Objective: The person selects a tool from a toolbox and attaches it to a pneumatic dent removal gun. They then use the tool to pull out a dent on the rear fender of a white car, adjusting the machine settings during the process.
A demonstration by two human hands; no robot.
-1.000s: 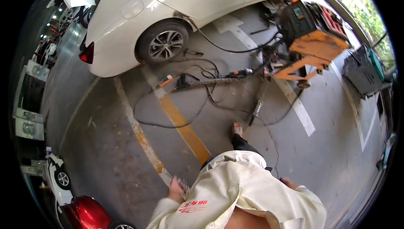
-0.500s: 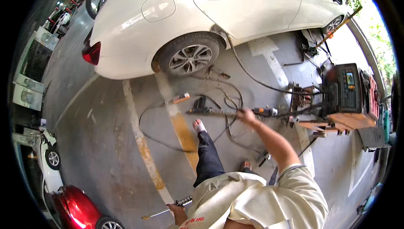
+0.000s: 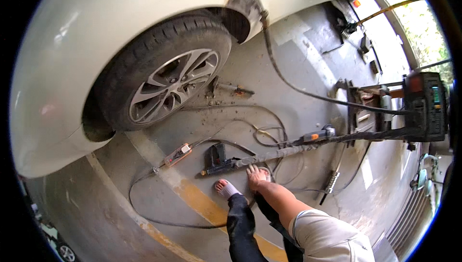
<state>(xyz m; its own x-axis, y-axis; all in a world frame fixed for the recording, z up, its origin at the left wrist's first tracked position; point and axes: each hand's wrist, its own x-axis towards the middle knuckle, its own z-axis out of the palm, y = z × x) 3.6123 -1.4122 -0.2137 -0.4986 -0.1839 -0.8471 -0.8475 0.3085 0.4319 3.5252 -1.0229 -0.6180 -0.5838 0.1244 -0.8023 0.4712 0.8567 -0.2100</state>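
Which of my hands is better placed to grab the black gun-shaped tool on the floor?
Probably your right hand: it's stretched down right by the grey-wrapped cable, close to the black gun-shaped tool. Your left hand is out of view.

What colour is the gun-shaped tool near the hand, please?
The tool is mostly black, best in head view.

right hand (image 3: 257,177): contact with gray hose (image 3: 284,153) unclear | white car (image 3: 53,93): cut by top edge | display (image 3: 436,97): too small
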